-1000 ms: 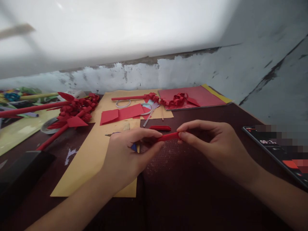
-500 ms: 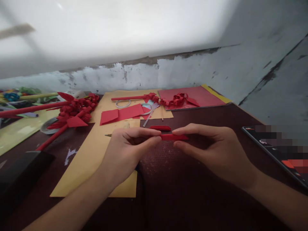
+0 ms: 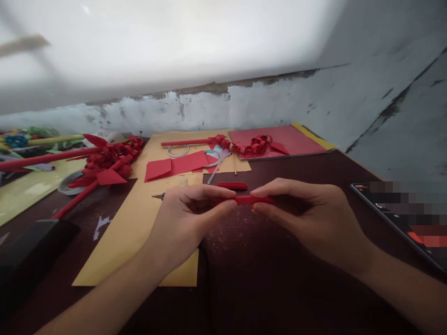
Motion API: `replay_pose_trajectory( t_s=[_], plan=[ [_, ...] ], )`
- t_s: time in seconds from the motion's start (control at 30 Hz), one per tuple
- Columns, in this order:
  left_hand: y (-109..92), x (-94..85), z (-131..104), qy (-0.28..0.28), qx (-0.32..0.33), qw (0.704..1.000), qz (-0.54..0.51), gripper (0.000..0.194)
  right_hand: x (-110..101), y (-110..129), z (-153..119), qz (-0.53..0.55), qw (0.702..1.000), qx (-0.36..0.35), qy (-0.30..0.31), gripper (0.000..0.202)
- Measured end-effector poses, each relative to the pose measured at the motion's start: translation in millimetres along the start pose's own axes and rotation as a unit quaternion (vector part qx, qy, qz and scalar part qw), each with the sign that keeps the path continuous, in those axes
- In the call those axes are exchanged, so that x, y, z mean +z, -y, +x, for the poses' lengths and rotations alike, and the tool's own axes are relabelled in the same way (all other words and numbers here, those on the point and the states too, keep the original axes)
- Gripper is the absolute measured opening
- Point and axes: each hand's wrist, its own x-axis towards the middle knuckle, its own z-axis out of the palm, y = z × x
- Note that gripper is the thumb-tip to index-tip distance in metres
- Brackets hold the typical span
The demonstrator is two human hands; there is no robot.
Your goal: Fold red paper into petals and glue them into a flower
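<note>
pinching red strip (image 3: 244, 200) | left end inside left grip (image 3: 185, 214) | right end inside right grip (image 3: 316, 218)

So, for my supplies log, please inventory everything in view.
Red strip: 1, red, front centre
Folded strip: 1, red, behind red strip
Cut papers: 2+, red, centre
Tan sheets: 2+, tan, centre
Rings: 3, pale, centre and left
Stemmed paper pieces: 2+, red, left
Curled stem: 1, red, back
Flat stack: 1, red and yellow, back
Phone: 1, dark, right
Block: 1, black, left
Pointed tip: 1, metallic, mid-left
Scrap: 1, lilac, left
Stick: 1, pale, centre
Mixed craft pieces: uncounted, multicoloured, left
Sheet: 1, yellowish, left
Table: 1, maroon, below
Wall: 1+, whitish, behind
Left hand, right hand: 2, bare, at red strip
</note>
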Motion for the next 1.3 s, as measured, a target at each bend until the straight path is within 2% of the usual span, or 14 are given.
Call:
replay_pose_trajectory(
  t_s=[0.17,0.3,0.6,0.8,0.97,1.1,1.3],
  plan=[
    [0.1,0.6,1.4,-0.010,0.004,1.000,0.002,0.009,2.4,-3.3,0.1,0.014,0.999,0.013,-0.038,0.020],
    [-0.2,2.1,1.5,-0.017,0.011,1.000,0.018,0.008,2.8,-1.9,0.4,0.017,0.997,0.012,-0.069,0.014],
    [2.2,4.8,-1.1,-0.055,0.062,0.996,0.021,0.017,1.8,0.6,2.8,0.020,0.995,0.011,-0.092,0.013],
    [0.5,3.6,-0.3,-0.087,0.074,0.992,0.050,0.012,1.2,-0.1,2.2,0.007,0.995,0.015,-0.097,0.009],
    [-1.3,4.3,-0.3,-0.106,0.064,0.991,0.056,0.010,0.5,-1.7,1.8,0.001,0.994,0.021,-0.106,0.010],
    [-2.4,4.0,-1.9,-0.105,0.052,0.991,0.060,0.008,0.7,-4.5,1.9,0.021,0.993,0.018,-0.115,0.016],
    [-1.7,3.4,-2.0,-0.107,0.054,0.990,0.069,0.008,0.0,-3.8,0.8,0.017,0.994,0.024,-0.109,0.013]
  ],
)
